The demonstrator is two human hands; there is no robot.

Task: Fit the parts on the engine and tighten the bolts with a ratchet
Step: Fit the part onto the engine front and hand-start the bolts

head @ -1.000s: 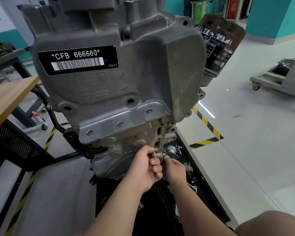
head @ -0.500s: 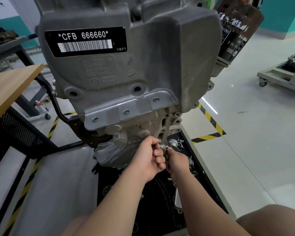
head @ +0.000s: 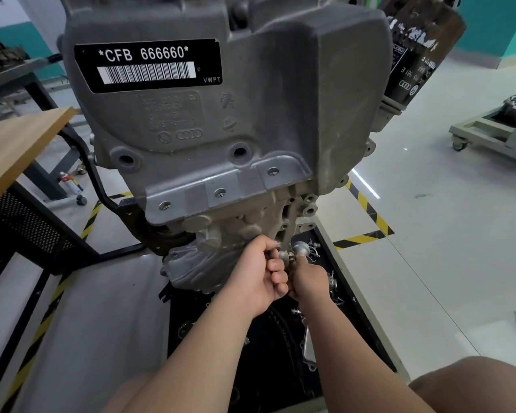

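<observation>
Currently, head view: L hand grip curls round metal fitting at engine lower edge, just above knuckles. R hand fingertip touches it from right; grip state cannot tell. L hand nearer.

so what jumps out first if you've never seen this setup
The big grey engine fills the middle of the view, with a black label reading CFB 666660 high on its left. At its lower edge the left hand holds a small metal part, with the right hand close beside it. A dark oil filter sticks out at top right.
</observation>
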